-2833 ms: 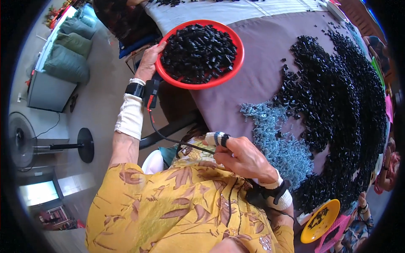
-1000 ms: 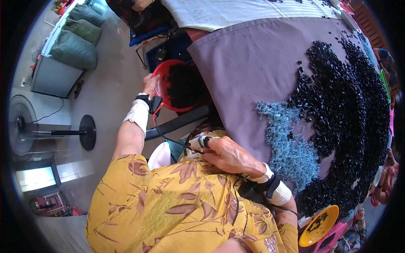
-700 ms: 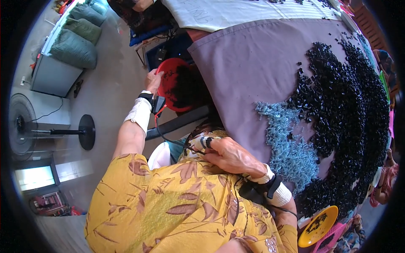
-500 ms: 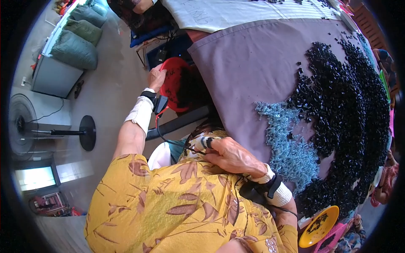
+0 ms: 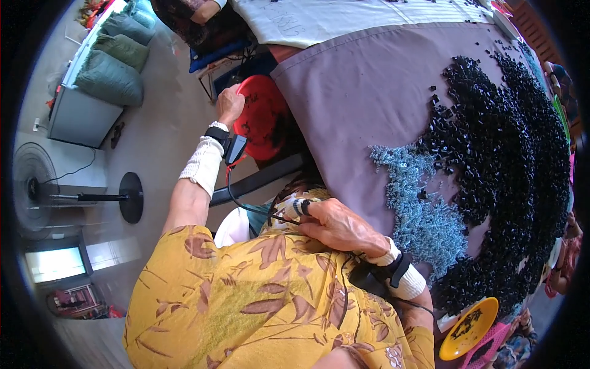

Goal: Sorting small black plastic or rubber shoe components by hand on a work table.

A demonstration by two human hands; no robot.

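Nearest, the person's right hand (image 5: 341,225) lies curled before the body, where a black cable (image 5: 251,209) reaches its fingers; whether it grips the cable cannot be told. Beyond, the left hand (image 5: 230,106) clasps the rim of a red plate (image 5: 265,123), which hangs tipped beside the counter (image 5: 344,92). Heaped full moments ago, the plate now shows only a few black bits, so most of its load seems gone. A dark bar (image 5: 261,180) lies near its lower edge; shadow hides what is underneath. Farther right, bluish pieces (image 5: 424,212) and a black heap (image 5: 491,172) spread across the counter.
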